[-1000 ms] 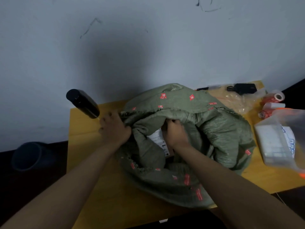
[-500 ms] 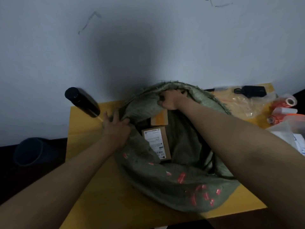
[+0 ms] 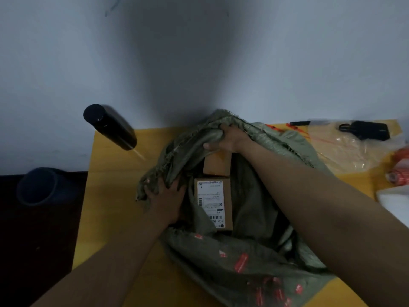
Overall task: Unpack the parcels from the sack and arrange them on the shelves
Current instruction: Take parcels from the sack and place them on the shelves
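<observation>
A green woven sack (image 3: 239, 260) with red markings lies open on the yellow table (image 3: 115, 213). My left hand (image 3: 164, 200) grips the sack's left rim. At the far rim, my right hand (image 3: 228, 138) grips a bunch of the cloth and holds it up. Inside the mouth lies a brown cardboard parcel (image 3: 213, 203) with a white shipping label. A second, plain brown parcel (image 3: 218, 165) sits just behind it, partly under my right hand.
A black bottle (image 3: 110, 127) stands at the table's back left corner. A clear plastic bag (image 3: 345, 149), a black device (image 3: 365, 129) and orange tape rolls (image 3: 400, 169) lie at the right. A dark bin (image 3: 42, 187) stands on the floor to the left. A wall rises right behind the table.
My right hand moved from inside the sack to its far rim and pulled it up and back, opening the mouth and exposing two parcels. My left hand stayed on the left rim.
</observation>
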